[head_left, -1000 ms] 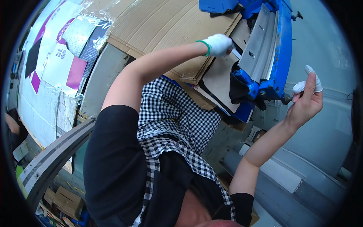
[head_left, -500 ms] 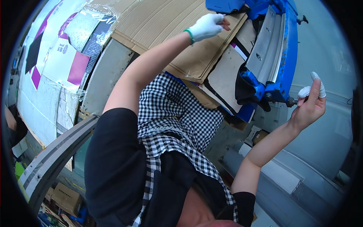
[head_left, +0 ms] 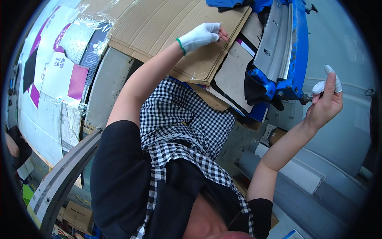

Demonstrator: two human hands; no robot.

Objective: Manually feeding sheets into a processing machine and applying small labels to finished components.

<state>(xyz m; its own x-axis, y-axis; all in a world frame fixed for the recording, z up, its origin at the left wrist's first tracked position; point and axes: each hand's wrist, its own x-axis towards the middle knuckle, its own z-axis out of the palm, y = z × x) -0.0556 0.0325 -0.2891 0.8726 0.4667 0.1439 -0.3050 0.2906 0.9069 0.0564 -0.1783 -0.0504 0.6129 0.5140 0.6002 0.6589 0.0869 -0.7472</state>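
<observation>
My left hand [head_left: 203,36], in a white glove with a green cuff and bare fingertips, is over the brown corrugated cardboard [head_left: 175,34] at the upper middle. Its fingers are loosely bent, and no held thing shows; whether it touches the board I cannot tell. My right hand [head_left: 327,101] is raised at the right, with white coverings on some fingers. Its fingers are bent but apart, with nothing visible between them. It is beside the bolt-like end [head_left: 305,99] of a blue machine bar [head_left: 296,51]; contact there is unclear.
Beside the bar runs a long metal plate [head_left: 267,51]. Sheets of grey-brown board [head_left: 234,73] lie under the cardboard. At the left are a plastic-wrapped printed stack [head_left: 55,75] and a curved-looking metal rail [head_left: 65,165]. A cardboard box [head_left: 77,217] is at lower left.
The view has shifted slightly, so the cardboard and machine sit further left. My left hand appears further left and a little lower in the picture. My right hand keeps nearly the same pose.
</observation>
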